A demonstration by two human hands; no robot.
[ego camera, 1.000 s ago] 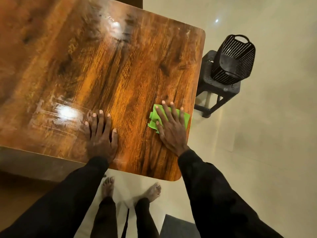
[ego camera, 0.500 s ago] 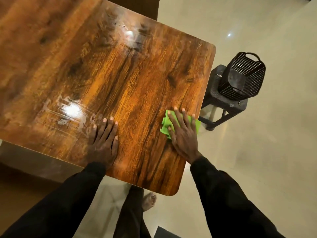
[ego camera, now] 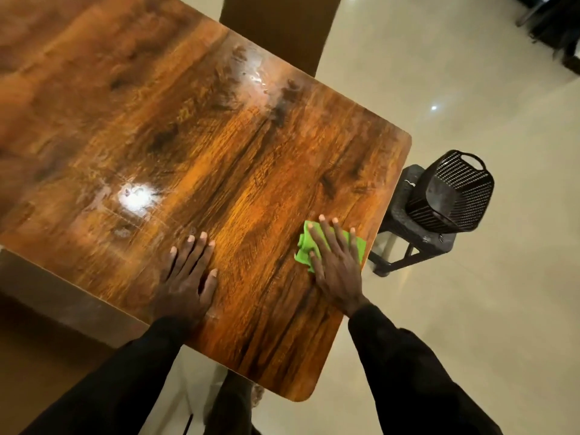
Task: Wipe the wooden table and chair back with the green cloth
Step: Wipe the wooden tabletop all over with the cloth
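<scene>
Since the green cloth (ego camera: 302,251) looks thin, limp and light, flat pressure from the straight, spread fingers (ego camera: 328,235) of the right hand (ego camera: 337,268), pinning it near the right edge of the counter (ego camera: 219,136), seems the best hold, while the left hand (ego camera: 188,277) rests flat, fingers apart.

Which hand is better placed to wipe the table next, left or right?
Right. The right hand presses the green cloth flat near the table edge; the left hand lies bare on the wood.

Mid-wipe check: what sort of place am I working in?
Probably a dining area, home or eatery: a wooden table, a chair back at its far edge, a polished tile floor, and a black stool carrying a basket.
</scene>
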